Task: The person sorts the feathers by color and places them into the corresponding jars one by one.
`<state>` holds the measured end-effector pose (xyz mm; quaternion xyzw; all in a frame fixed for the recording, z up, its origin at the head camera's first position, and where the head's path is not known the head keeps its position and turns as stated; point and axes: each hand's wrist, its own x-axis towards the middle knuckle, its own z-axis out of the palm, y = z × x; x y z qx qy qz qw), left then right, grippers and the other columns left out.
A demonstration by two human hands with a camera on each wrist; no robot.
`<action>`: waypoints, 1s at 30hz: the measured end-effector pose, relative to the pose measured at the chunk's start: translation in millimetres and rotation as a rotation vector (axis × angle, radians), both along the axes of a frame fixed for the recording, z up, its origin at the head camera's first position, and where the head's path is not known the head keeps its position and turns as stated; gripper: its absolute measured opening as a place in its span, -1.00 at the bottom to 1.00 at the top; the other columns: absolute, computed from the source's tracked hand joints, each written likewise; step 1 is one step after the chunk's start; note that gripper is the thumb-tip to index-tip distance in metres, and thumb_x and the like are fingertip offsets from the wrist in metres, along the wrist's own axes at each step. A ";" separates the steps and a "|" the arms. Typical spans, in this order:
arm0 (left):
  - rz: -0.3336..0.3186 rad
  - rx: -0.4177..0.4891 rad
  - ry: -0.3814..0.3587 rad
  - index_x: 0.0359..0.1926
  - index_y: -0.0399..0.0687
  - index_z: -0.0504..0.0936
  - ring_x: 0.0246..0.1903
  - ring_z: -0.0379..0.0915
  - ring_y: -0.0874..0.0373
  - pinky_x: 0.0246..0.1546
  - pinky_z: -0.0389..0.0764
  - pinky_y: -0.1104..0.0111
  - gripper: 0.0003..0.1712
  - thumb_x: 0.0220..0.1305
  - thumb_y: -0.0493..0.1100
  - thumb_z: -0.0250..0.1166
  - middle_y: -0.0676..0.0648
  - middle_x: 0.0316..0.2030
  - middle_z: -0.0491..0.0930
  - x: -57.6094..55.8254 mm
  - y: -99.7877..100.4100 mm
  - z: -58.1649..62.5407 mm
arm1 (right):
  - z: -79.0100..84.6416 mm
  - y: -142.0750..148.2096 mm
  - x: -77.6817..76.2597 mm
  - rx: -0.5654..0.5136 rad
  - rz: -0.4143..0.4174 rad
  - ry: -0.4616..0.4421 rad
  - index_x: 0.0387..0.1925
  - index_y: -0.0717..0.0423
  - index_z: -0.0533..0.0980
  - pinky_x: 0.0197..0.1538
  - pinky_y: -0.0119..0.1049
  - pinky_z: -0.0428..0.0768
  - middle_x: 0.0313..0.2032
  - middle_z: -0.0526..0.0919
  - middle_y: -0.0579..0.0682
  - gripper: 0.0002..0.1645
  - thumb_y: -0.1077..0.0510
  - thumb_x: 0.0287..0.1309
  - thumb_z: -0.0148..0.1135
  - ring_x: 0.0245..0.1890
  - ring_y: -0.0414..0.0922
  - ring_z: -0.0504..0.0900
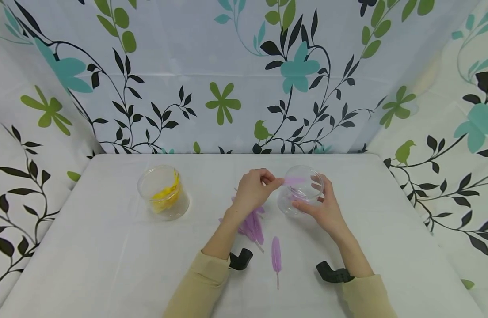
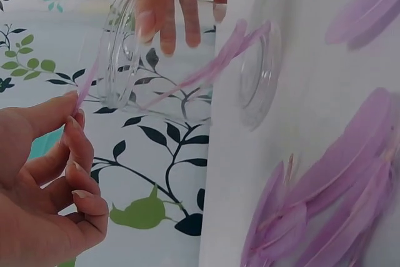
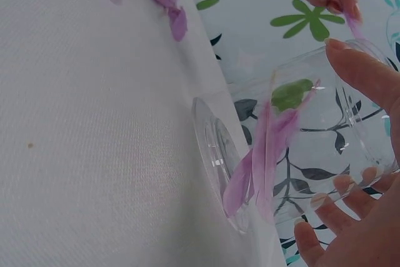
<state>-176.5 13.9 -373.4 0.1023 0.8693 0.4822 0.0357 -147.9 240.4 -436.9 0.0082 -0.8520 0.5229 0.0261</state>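
Between thumb and fingertips, my left hand (image 1: pixel 253 191) pinches a light purple feather (image 1: pixel 295 180) at the mouth of a clear jar (image 2: pixel 169 101). My right hand (image 1: pixel 325 211) grips this jar from the right, thumb on the near side and fingers round the far side. Inside the jar, a few purple feathers (image 3: pixel 265 161) lean against the wall, as the right wrist view shows. A heap of purple feathers (image 1: pixel 252 227) lies on the table beside the jar, partly hidden under my left hand and forearm.
One separate purple feather (image 1: pixel 276 254) lies closer to me, between the forearms. Another clear jar (image 1: pixel 146 190), holding yellow feathers (image 1: pixel 166 197), stands to the left. The white table (image 1: pixel 101 247) meets a leaf-patterned cloth (image 1: pixel 156 66) at its back and sides.
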 end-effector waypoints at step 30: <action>0.030 -0.081 -0.001 -0.38 0.00 0.63 -0.47 0.42 0.19 -0.49 0.42 0.43 -0.57 0.24 0.26 0.35 0.06 -0.48 0.58 -4.6 32.5 -4.9 | -1.1 -0.1 0.5 0.008 0.007 0.037 0.53 -0.04 -0.06 0.37 0.20 0.28 0.47 0.20 0.04 0.25 -0.08 0.00 0.54 0.45 0.07 0.17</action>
